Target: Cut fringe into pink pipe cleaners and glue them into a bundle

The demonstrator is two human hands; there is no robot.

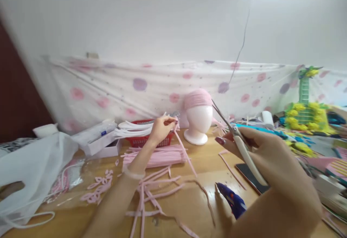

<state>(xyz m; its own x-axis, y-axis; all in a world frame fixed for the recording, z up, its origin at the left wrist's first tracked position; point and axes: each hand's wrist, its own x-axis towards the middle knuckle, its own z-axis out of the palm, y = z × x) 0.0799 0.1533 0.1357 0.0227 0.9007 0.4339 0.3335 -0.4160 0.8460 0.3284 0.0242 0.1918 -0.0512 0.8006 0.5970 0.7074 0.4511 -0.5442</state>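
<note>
My left hand (162, 128) pinches the top of a pink pipe cleaner (185, 153), whose length hangs down over the table. In my right hand (267, 155) is a pair of scissors (242, 151) with pale handles, the blades pointing up and to the left. Between the hands, farther back, stands a white foam head (200, 120) with a pink wrapped cap (197, 99) on its crown. Below my left hand lies a bundle of pink pipe cleaners (157, 157), with several loose strips (148, 191) in front of it.
A blue glue gun (231, 198) and a dark phone (251, 176) lie near my right arm. Behind the bundle is a red basket (135, 142) holding white strips. Small pink loops (97, 189) sit left, beside a white bag (35, 173). A green and yellow guitar-shaped piece (303, 111) stands right.
</note>
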